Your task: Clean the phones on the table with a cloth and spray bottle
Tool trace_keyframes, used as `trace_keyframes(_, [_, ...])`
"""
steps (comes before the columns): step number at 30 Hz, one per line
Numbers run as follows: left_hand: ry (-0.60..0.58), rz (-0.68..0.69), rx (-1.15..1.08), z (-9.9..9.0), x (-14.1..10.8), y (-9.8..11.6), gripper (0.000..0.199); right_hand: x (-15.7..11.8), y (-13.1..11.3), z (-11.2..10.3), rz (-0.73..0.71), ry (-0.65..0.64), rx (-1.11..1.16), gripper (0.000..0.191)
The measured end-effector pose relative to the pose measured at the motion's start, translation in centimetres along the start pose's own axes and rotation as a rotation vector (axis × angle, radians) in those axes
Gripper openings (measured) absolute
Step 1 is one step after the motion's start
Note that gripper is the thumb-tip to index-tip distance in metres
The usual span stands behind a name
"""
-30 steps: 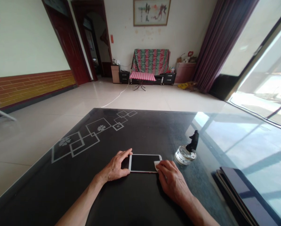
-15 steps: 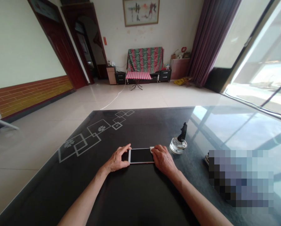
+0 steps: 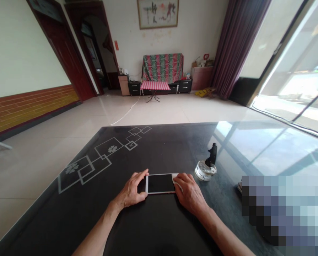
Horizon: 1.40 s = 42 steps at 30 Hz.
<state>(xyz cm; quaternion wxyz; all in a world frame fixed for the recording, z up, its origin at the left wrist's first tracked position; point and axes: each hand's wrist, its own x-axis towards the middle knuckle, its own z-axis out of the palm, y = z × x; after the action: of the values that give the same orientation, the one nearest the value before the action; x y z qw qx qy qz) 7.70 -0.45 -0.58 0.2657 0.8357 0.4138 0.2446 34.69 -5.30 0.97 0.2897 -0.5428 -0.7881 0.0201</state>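
A white-framed smartphone (image 3: 160, 184) with a dark screen lies sideways on the dark glossy table (image 3: 153, 227). My left hand (image 3: 129, 191) grips its left end, thumb at the near edge and fingers at the far edge. Over the right end of the screen, my right hand (image 3: 192, 193) presses a small white wipe (image 3: 176, 179), perhaps tissue or cloth, under its bent fingers. The phone's right end is partly hidden by that hand. Just beyond my right hand stands a round clear glass container (image 3: 204, 174) with a black upright piece (image 3: 213, 153) at its top.
On the table's right side lies a blurred-out, pixelated object (image 3: 276, 213). Pale squares and flowers (image 3: 102, 156) decorate the table's left part. Across the tiled floor (image 3: 86, 121) are a small table with a red-checked cover (image 3: 155, 85) and a cloth-draped piece (image 3: 162, 67).
The view has shifted slightly, so the phone, hands and glass container appear a little lower. Both hands keep their places on the phone; the white wipe shows slightly more.
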Motion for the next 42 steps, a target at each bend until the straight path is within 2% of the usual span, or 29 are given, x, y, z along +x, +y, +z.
trace_keyframes(7, [0.016, 0.028, -0.014, 0.1, 0.1, -0.1, 0.088, -2.3, -1.1, -1.6, -0.016, -0.072, 0.088, 0.023])
trace_keyframes(11, [0.013, 0.024, -0.014, 0.2, 0.0, -0.1, 0.088, -2.7, -1.2, -1.9, -0.009, -0.084, 0.123, 0.025])
trace_keyframes(22, [-0.004, 0.002, -0.036, -0.1, -0.1, 0.0, 0.086, 1.4, 0.9, 0.2, 0.007, -0.048, 0.045, 0.022])
trace_keyframes(26, [0.000, 0.009, -0.032, 0.0, 0.0, 0.0, 0.086, 1.9, 1.1, 0.4, 0.012, -0.043, 0.046, 0.021])
trace_keyframes(33, [0.010, 0.016, -0.028, 0.0, 0.0, -0.2, 0.085, -0.6, -0.1, -0.8, -0.005, -0.047, 0.089, 0.021])
trace_keyframes(38, [0.019, 0.028, -0.026, 0.1, 0.0, -0.3, 0.087, -2.7, -0.9, -1.6, -0.016, -0.100, 0.140, 0.023])
trace_keyframes(42, [0.006, 0.023, -0.026, 0.1, -0.1, -0.1, 0.087, -2.7, -1.1, -1.7, -0.014, -0.119, 0.148, 0.022])
